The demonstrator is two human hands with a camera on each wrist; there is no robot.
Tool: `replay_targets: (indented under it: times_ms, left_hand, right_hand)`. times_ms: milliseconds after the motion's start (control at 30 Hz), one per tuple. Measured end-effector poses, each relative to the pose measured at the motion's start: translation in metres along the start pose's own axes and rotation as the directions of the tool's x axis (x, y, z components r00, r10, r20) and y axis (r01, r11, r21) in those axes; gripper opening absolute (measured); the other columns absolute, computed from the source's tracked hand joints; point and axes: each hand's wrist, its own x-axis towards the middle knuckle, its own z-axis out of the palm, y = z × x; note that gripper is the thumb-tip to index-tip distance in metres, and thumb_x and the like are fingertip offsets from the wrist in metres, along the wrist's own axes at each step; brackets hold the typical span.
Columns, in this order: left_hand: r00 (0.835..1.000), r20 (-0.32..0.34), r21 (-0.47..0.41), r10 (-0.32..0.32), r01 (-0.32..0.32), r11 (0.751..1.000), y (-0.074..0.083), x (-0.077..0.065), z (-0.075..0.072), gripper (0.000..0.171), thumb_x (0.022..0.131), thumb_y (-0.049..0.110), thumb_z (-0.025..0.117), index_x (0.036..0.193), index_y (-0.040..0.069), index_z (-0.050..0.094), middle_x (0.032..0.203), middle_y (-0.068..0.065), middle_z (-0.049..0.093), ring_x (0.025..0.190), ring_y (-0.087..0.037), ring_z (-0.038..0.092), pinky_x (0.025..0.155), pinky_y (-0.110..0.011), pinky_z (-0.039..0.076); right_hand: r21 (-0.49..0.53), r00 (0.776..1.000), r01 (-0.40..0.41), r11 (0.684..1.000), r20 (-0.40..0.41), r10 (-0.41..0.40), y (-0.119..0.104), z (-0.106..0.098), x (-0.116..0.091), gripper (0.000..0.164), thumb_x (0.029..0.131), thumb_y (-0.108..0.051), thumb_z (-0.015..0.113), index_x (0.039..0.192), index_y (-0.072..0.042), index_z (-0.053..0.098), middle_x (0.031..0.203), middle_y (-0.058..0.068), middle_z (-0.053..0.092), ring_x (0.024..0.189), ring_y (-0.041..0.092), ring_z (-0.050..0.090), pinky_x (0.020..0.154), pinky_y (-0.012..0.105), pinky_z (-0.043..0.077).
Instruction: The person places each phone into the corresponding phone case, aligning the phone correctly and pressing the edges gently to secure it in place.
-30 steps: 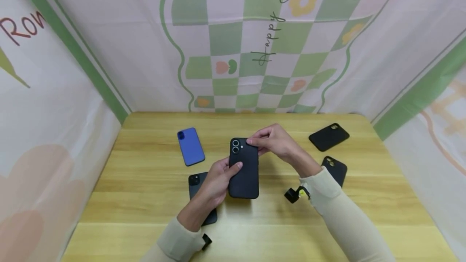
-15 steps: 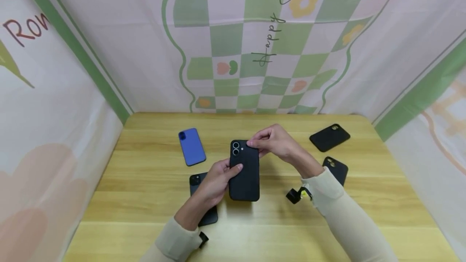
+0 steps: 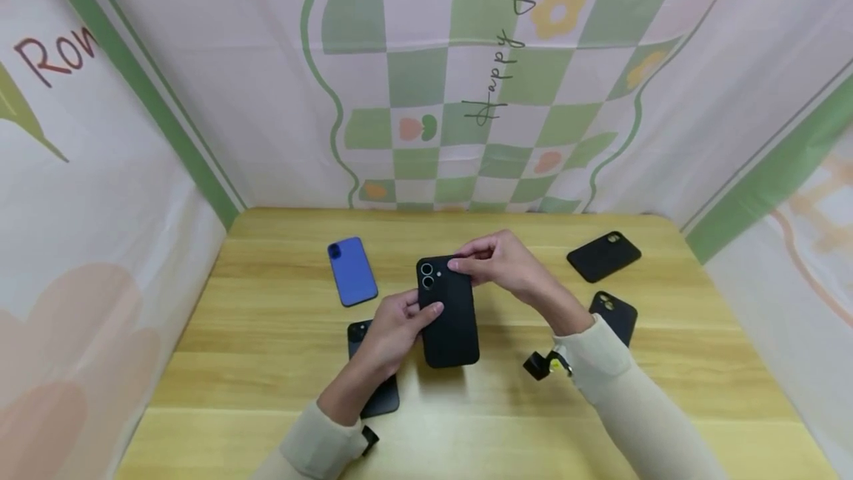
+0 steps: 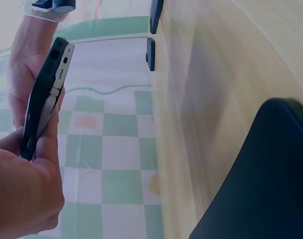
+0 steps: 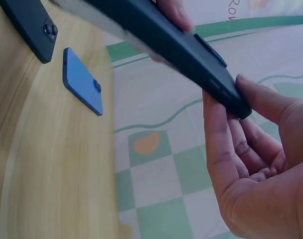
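Above the middle of the table I hold a phone in a black case (image 3: 453, 328), its back and two camera rings facing up. My left hand (image 3: 393, 328) grips its left long side, thumb lying flat on the back. With my right hand (image 3: 503, 265) I pinch the top right corner between thumb and fingers. Seen edge-on in the left wrist view, the phone's pale side (image 4: 61, 72) sticks out of the dark case along part of its length. The right wrist view shows my right thumb and fingers (image 5: 218, 134) on either face of that corner.
A blue phone (image 3: 353, 271) lies at back left. Another dark phone (image 3: 382, 395) is partly under my left wrist. On the right lie two black phone cases, one farther back (image 3: 603, 258), one (image 3: 616, 317) beside my right sleeve. Fabric walls (image 3: 280, 132) stand behind the table (image 3: 233, 361).
The phone in its case has turned slightly, its camera end shifting left and its bottom end right. Both hands keep their hold on it.
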Motion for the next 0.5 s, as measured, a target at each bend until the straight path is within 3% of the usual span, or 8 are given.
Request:
replay_targets:
  times_ms: [267, 500]
  left_hand:
    - [0.991, -0.126, 0.019, 0.044, -0.042, 0.999, 0.002, 0.001, -0.001, 0.033, 0.106, 0.018, 0.067, 0.134, 0.000, 0.068, 0.115, -0.015, 0.079, 0.096, -0.016, 0.076, 0.083, -0.029, 0.063]
    - [0.981, -0.176, 0.012, 0.076, -0.075, 0.997, 0.004, 0.004, -0.004, 0.031, 0.106, 0.016, 0.067, 0.132, -0.002, 0.069, 0.113, -0.016, 0.079, 0.091, -0.014, 0.075, 0.079, -0.027, 0.063]
  right_hand:
    - [-0.010, 0.999, -0.010, 1.000, -0.041, 0.009, -0.001, 0.012, -0.005, 0.024, 0.095, -0.009, 0.080, 0.111, 0.008, 0.075, 0.089, 0.005, 0.078, 0.080, 0.015, 0.074, 0.079, 0.041, 0.066]
    - [-0.090, 0.997, 0.007, 0.996, -0.071, -0.013, 0.007, 0.020, -0.008, 0.037, 0.093, -0.009, 0.081, 0.122, 0.011, 0.072, 0.094, 0.011, 0.077, 0.085, 0.016, 0.075, 0.078, 0.039, 0.066]
